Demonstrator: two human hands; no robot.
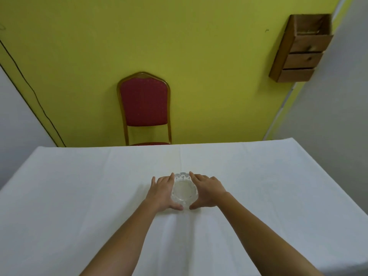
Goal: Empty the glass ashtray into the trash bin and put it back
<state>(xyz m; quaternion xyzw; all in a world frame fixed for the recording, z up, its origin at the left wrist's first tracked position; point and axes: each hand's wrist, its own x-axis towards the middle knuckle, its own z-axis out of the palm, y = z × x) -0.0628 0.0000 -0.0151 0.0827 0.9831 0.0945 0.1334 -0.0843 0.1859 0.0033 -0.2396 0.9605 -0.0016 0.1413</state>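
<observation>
A round clear glass ashtray with a notched rim rests on the white tablecloth near the table's middle. My left hand cups its left side, fingers along the rim and thumb at the near edge. My right hand cups the right side the same way. Both hands touch the ashtray, which sits flat on the cloth. Its bowl looks pale and I see nothing in it. No trash bin is in view.
A red padded chair with a gold frame stands behind the table's far edge against a yellow-green wall. A wooden drawer box hangs on the wall at the upper right. A black cable runs down the left wall.
</observation>
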